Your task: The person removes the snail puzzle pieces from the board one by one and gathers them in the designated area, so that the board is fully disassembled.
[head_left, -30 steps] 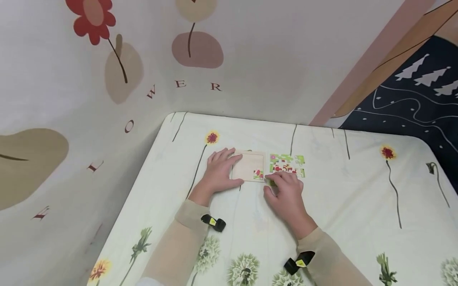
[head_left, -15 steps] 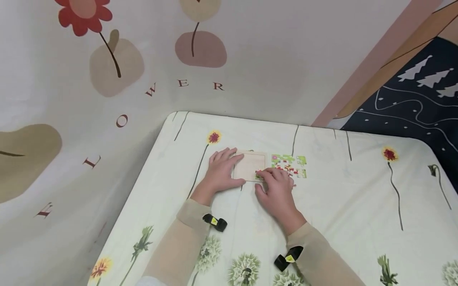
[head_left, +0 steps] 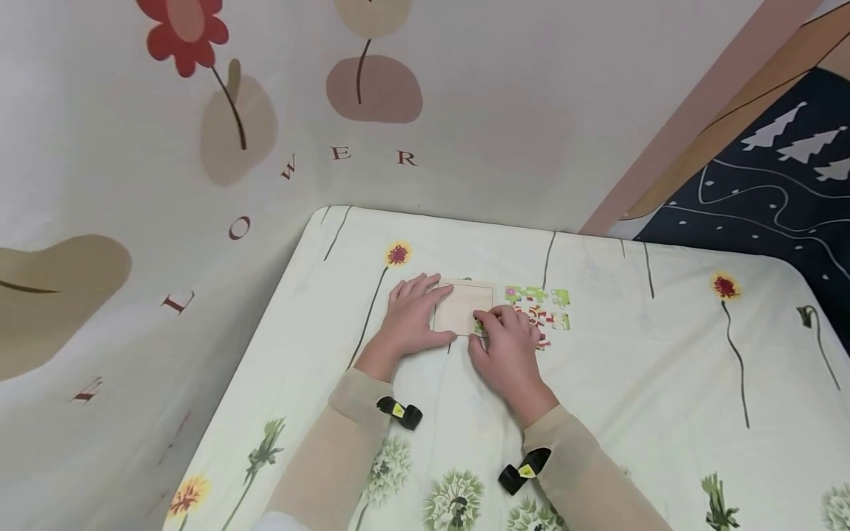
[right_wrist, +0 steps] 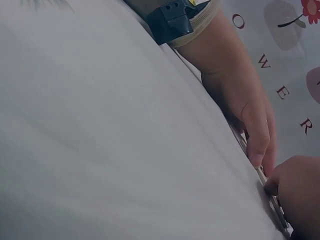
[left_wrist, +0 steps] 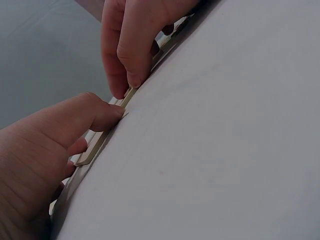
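In the head view a square wooden puzzle tray (head_left: pixel 458 313) lies on the flowered cloth. My left hand (head_left: pixel 413 321) holds its left side, thumb at the near edge and fingers toward the far edge. My right hand (head_left: pixel 508 350) bends its fingers over the tray's near right corner, pinching a puzzle piece that they mostly cover. A small printed patch of puzzle piece (head_left: pixel 478 325) shows beside the fingertips. Colourful loose puzzle pieces (head_left: pixel 560 298) lie right of the tray, partly behind the right hand. In the left wrist view, the left thumb (left_wrist: pixel 107 116) touches the tray's edge.
A white cloth (head_left: pixel 637 354) printed with flowers covers the table. Behind it and on the left hang pale printed walls (head_left: pixel 491 133). At the right back stands a dark panel (head_left: pixel 750 199) with white trees. Both wrists wear small black cameras.
My right hand has moved left from the loose pieces onto the tray's near right corner. Red printed pieces near its knuckles have come into view. The left hand stays on the tray.
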Demonstrator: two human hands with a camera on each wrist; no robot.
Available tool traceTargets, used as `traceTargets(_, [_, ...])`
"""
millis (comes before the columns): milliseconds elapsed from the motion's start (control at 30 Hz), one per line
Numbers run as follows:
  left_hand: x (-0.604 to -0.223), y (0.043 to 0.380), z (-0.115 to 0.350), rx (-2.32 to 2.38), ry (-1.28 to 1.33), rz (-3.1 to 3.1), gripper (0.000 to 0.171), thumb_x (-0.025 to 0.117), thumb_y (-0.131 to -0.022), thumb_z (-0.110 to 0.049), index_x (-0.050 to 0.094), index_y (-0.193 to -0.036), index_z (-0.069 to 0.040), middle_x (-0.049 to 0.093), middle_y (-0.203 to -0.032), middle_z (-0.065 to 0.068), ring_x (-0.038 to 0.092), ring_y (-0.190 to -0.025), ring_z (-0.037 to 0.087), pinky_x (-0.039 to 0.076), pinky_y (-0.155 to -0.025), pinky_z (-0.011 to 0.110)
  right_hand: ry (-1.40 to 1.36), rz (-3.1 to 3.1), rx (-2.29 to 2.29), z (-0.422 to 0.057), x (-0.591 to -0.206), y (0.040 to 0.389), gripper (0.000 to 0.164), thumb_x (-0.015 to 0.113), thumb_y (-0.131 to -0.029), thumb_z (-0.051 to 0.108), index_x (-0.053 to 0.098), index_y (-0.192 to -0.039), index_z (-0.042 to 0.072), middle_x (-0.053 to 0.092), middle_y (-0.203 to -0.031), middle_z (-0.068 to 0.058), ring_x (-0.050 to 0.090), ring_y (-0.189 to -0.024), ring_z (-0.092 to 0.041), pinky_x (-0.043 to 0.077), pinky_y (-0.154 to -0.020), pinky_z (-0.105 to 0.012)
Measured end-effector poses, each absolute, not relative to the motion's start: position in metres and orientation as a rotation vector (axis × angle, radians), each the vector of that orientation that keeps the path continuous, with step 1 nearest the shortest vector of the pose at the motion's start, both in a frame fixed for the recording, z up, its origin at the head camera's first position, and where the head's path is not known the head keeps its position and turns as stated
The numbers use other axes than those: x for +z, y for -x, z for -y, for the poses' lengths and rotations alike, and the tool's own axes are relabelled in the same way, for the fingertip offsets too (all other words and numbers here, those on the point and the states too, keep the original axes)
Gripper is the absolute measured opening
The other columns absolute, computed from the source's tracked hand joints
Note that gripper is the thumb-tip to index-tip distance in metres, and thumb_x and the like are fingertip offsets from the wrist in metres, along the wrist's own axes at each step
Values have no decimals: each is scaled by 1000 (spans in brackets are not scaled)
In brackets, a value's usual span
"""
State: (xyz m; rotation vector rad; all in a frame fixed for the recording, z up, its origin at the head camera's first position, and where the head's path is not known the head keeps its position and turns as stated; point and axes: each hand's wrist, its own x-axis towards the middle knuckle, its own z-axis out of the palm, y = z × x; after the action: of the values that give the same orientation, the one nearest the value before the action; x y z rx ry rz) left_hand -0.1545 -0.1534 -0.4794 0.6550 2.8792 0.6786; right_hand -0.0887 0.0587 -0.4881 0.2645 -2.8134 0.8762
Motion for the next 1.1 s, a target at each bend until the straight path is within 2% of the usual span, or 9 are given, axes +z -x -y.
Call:
traceTargets(467, [-478,156,154,667,-655,-2871,88,81,-83,-52,52,-160,-19,34,-171,8,22,-159,33,10,-126,61,-213,2811,999,-58,-484,92,33,72,-93,20,74,-124,10,56,-123,-12,43,-118,-39,25,-105,-63])
traceTargets(1100, [-478,156,155,672,-661,-2874,88,81,-82,-52,53,-159,-19,35,-171,8,22,-159,34,11,-126,61,-241,2741,986,-60,-484,90,34,85,-91,17,73,-122,14,60,-126,-11,46,-116,-39,30,-98,-62])
